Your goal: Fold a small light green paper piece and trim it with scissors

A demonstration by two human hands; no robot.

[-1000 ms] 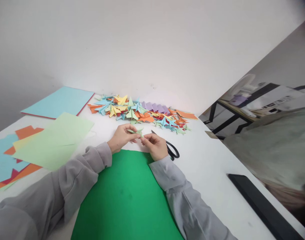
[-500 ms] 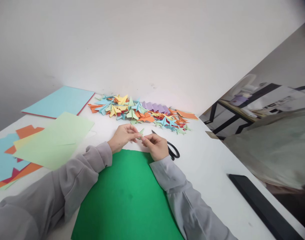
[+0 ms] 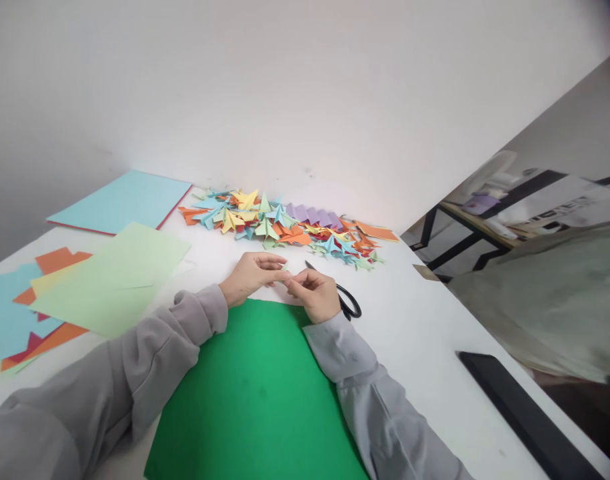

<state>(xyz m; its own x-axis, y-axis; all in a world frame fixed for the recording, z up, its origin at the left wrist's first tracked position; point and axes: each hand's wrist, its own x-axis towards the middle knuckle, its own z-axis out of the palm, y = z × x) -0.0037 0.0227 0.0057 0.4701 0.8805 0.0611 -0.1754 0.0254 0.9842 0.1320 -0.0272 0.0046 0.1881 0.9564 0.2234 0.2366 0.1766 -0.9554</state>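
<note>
My left hand [image 3: 251, 277] and my right hand [image 3: 315, 293] meet fingertip to fingertip above the far edge of a green sheet [image 3: 265, 387]. Both pinch a small folded piece of light green paper [image 3: 285, 267], mostly covered by the fingers. Beside and partly behind my right hand lie black-handled scissors [image 3: 352, 303], their blade tip showing past the knuckles. Just beyond my hands, a long heap of small folded paper planes [image 3: 265, 228] in yellow, orange, blue and green stretches along the wall.
On the left, a light green sheet [image 3: 119, 273] overlaps coloured paper pieces [image 3: 15, 313]. Behind it rests a light blue sheet [image 3: 125, 199]. A purple zigzag-folded paper [image 3: 312, 215] sits among the planes. A long black object [image 3: 525, 413] lies at the table's right edge, near grey-green cloth [image 3: 545, 300].
The light green piece is now more hidden between the fingertips, and my left thumb has shifted slightly over it. The whole view has moved a little; everything else lies the same.
</note>
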